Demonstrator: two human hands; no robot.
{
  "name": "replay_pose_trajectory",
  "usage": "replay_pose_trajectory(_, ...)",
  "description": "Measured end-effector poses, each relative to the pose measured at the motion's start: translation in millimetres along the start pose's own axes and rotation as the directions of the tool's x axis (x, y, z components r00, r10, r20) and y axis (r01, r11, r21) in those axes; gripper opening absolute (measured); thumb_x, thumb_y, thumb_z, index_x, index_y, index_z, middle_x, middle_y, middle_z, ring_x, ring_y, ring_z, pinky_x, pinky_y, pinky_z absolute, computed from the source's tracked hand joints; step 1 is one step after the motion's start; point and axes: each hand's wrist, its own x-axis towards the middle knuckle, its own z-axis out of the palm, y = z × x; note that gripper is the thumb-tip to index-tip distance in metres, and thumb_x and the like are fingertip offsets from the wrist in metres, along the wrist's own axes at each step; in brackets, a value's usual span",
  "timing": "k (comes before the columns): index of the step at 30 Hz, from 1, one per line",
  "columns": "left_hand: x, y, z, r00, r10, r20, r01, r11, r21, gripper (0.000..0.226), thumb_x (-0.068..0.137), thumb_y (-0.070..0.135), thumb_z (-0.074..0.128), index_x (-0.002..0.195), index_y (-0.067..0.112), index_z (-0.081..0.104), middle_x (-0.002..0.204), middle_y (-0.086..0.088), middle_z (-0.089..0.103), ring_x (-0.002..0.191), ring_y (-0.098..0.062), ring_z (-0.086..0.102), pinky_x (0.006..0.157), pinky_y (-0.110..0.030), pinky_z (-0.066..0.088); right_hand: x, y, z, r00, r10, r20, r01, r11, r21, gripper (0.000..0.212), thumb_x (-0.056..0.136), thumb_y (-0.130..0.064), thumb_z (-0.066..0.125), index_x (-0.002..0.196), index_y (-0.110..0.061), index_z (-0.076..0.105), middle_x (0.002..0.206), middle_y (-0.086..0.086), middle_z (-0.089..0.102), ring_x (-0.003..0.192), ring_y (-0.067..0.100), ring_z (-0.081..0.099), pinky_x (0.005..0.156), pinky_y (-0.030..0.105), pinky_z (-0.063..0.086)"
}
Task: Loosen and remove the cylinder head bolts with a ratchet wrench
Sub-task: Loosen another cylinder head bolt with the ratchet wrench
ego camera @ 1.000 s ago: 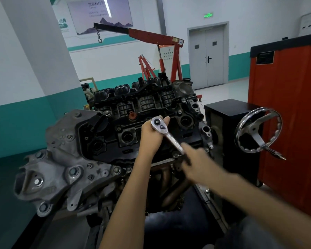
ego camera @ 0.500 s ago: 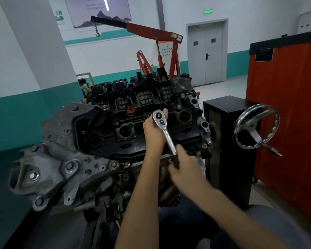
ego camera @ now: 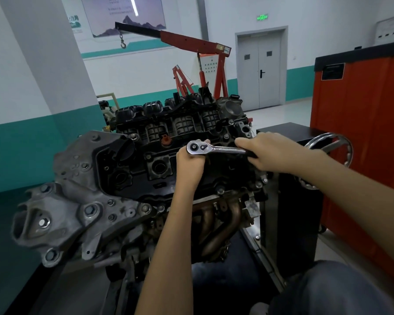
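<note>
A chrome ratchet wrench (ego camera: 214, 148) lies across the top of the black cylinder head cover (ego camera: 146, 164) of an engine on a stand. Its round head sits over the middle of the cover, and the bolt under it is hidden. My left hand (ego camera: 190, 163) grips below the ratchet head, fingers curled round it. My right hand (ego camera: 268, 151) grips the wrench handle, which points to the right. Other bolts (ego camera: 221, 190) show along the cover's near edge.
The grey timing cover and mount bracket (ego camera: 62, 208) stick out at the left. A rusty exhaust manifold (ego camera: 223, 219) hangs below the cover. A stand handwheel (ego camera: 337, 142) and a black cabinet (ego camera: 289, 201) stand right, next to an orange tool cabinet (ego camera: 369, 137). A red engine crane (ego camera: 191, 44) is behind.
My right hand has swung the wrench handle from pointing down toward me up and round to the right. My left hand has stayed at the ratchet head.
</note>
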Motion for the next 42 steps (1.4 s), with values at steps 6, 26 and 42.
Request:
replay_pose_trajectory(6, -7.8, 2.0, 16.0, 0.993, -0.027, -0.111, 0.021, 0.999, -0.047, 0.056, 0.096, 0.016, 0.06, 0.051, 0.03, 0.029, 0.047, 0.016, 0.028, 0.052, -0.003, 0.025, 0.056, -0.02, 0.028, -50.6, -92.8, 66.7, 0.932, 0.362, -0.025, -0.249, 0.686, 0.684, 0.025, 0.085, -0.012, 0.056, 0.088, -0.026, 0.036, 0.063, 0.002, 0.049, 0.052, 0.02, 0.051, 0.048, 0.026, 0.044)
replay_pose_trajectory(26, -11.0, 1.8, 7.4, 0.995, -0.037, -0.092, 0.033, 0.998, -0.047, 0.034, 0.095, 0.016, 0.06, 0.062, 0.015, 0.053, 0.064, -0.001, 0.049, 0.067, -0.011, 0.045, 0.063, -0.024, 0.037, -27.9, -27.5, 31.0, 0.987, 0.156, -0.046, -0.138, 0.954, 0.268, 0.023, 0.086, -0.018, 0.056, 0.092, -0.028, 0.037, 0.07, -0.003, 0.049, 0.057, 0.016, 0.05, 0.052, 0.027, 0.041)
replay_pose_trajectory(42, -1.4, 2.0, 2.4, 1.0, -0.014, 0.018, 0.012, 0.994, 0.11, 0.039, 0.091, 0.011, 0.058, 0.059, 0.033, 0.062, 0.057, 0.013, 0.054, 0.06, -0.005, 0.045, 0.06, -0.024, 0.037, -1.1, 15.7, -2.0, 0.998, -0.014, 0.055, 0.016, 0.999, -0.039, 0.02, 0.09, -0.017, 0.053, 0.107, -0.024, 0.046, 0.067, -0.005, 0.049, 0.055, 0.009, 0.049, 0.047, 0.019, 0.032)
